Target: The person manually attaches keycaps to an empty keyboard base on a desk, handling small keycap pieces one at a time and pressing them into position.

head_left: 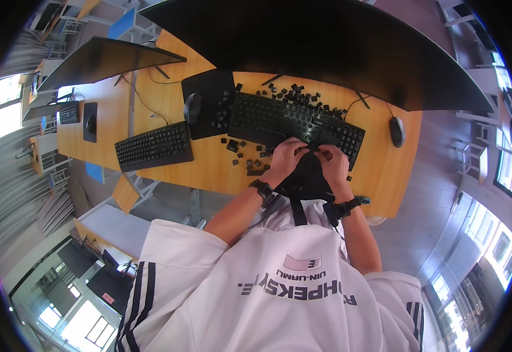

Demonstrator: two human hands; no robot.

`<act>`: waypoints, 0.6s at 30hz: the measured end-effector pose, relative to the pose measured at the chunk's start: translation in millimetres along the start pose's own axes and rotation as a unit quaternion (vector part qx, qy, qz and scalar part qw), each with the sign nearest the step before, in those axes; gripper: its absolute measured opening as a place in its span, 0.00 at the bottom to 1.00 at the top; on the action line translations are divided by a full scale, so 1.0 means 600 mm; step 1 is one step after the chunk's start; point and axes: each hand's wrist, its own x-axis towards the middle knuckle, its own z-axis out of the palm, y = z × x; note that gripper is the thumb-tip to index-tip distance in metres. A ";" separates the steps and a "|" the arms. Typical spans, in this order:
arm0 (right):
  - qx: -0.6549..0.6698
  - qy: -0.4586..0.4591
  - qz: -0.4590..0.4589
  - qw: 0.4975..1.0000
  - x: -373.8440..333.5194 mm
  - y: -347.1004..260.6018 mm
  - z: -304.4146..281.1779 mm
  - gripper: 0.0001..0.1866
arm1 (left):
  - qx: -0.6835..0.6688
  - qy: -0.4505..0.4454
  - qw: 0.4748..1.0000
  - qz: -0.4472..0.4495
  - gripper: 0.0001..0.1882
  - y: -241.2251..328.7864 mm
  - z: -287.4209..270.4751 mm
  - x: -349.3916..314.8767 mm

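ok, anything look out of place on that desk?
Yes: loose black keycaps lie scattered behind the middle keyboard, on its near side and on the mouse pad. Odd, since keycaps normally sit on a board; the left keyboard looks fully capped.

– Where have you room to pass?
– You have bare bench (384, 173) right of the keyboard (262, 117) before you, though a mouse (397, 132) sits there.
– What blocks you elsewhere?
– Loose keycaps (296, 94) crowd its far edge and your left; the big monitor (326, 47) stands behind.
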 end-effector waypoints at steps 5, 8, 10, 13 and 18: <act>-0.008 0.011 0.001 1.000 0.036 0.028 0.009 0.09 | 0.060 0.018 0.998 -0.005 0.07 -0.009 0.025 0.031; -0.008 0.014 0.011 1.000 0.053 0.038 0.013 0.09 | 0.076 0.017 0.997 -0.011 0.07 -0.014 0.035 0.049; -0.012 0.013 0.017 1.000 0.062 0.042 0.015 0.09 | 0.078 0.013 0.997 -0.013 0.07 -0.019 0.039 0.060; -0.007 0.013 0.017 1.000 0.072 0.047 0.017 0.08 | 0.075 0.011 0.997 -0.016 0.07 -0.025 0.043 0.070; -0.009 0.003 0.019 1.000 0.082 0.061 0.022 0.08 | 0.072 0.007 0.997 -0.019 0.07 -0.031 0.052 0.082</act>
